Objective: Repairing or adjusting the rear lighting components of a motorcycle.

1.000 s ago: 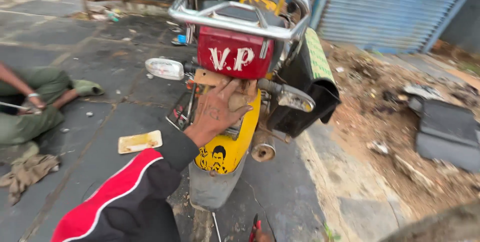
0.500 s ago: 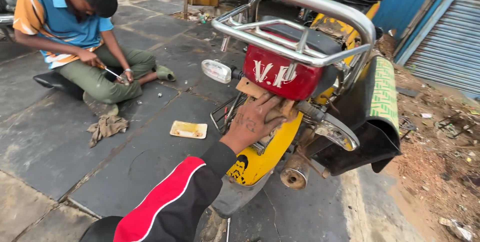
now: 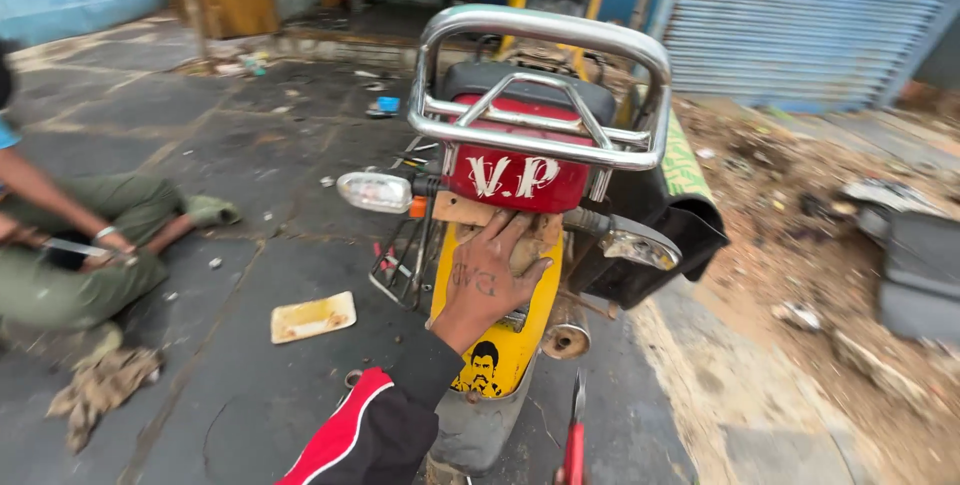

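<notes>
On a grey paved yard, the left hand (image 3: pixel 490 270) lay flat, grip open, on the motorbike's stiff, heavy yellow mudguard (image 3: pixel 500 345).

The carrier rack (image 3: pixel 545 85) is chrome metal — bright and glossy. Below it the red tail panel (image 3: pixel 515 180) looks like shiny plastic, and the yellow mudguard (image 3: pixel 510 345) is painted and smooth but grimy. The left hand (image 3: pixel 490 275) lies flat on a rough, matt brown board (image 3: pixel 462 209). The paving (image 3: pixel 230 245) is dull grey stone — uneven; a crumpled cloth rag (image 3: pixel 100 385) lies on it
</notes>
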